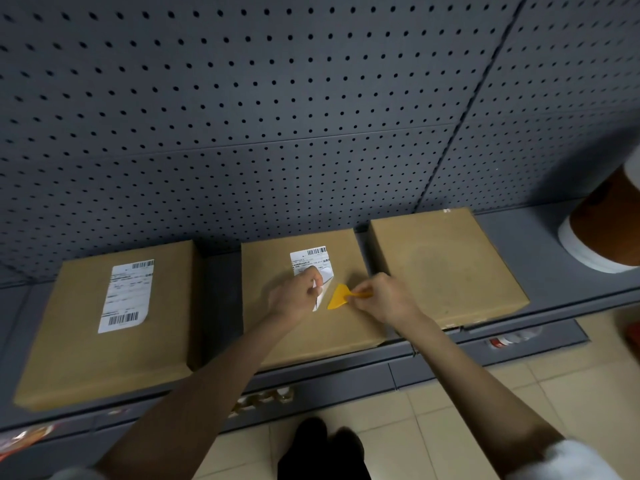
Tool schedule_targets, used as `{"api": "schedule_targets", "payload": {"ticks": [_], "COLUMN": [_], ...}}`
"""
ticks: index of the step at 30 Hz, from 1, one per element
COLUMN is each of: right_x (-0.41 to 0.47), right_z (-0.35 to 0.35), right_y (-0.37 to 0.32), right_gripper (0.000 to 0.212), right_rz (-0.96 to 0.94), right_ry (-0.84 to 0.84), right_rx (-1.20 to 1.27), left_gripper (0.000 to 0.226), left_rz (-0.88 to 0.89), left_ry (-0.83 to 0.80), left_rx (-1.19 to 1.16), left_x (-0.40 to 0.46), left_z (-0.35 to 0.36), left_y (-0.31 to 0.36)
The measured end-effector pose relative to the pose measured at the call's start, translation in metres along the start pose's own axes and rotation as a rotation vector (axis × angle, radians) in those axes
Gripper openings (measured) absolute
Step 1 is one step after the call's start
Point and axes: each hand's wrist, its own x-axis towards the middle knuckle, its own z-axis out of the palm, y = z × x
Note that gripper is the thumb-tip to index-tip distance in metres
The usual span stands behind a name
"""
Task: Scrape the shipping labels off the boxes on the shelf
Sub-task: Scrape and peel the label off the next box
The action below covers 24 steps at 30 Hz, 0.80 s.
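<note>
Three brown cardboard boxes lie flat on a grey shelf (540,237). The left box (69,341) carries a whole white shipping label (126,296). On the middle box (277,254) a label (310,259) is partly peeled, its lower part lifted and curled. My left hand (294,294) pinches that loose lower part. My right hand (384,297) grips a yellow plastic scraper (341,296), its wide blade pointing left at the label's lifted edge. The right box (443,265) has a bare top.
A dark pegboard wall (277,98) rises behind the shelf. An orange and white container (602,226) stands at the shelf's right end. Lower shelves hold small packaged goods (509,339). Beige floor tiles (467,410) and dark shoes (322,448) are below.
</note>
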Motion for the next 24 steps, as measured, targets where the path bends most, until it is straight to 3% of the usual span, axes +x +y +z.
{"api": "schedule_targets", "payload": {"ticks": [10,15,24], "right_x": [0.003,0.003,0.006], "right_z": [-0.002,0.009,0.002], "right_y": [0.001,-0.014,-0.007], "right_gripper": [0.025,0.027,0.024], "right_rz": [-0.005,-0.052,-0.015], "right_ry": [-0.013,0.009,0.003], "right_rx": [-0.021,-0.032,-0.005], "left_gripper": [0.015,0.029,0.029], "left_rz": [-0.096,-0.117,-0.166], "left_ry": [-0.042,-0.066,-0.110], "left_rx": [-0.254,-0.406,-0.532], "left_x": [0.003,0.003,0.009], "left_z": [-0.007,-0.011,-0.011], "left_y": [0.003,0.006,0.000]}}
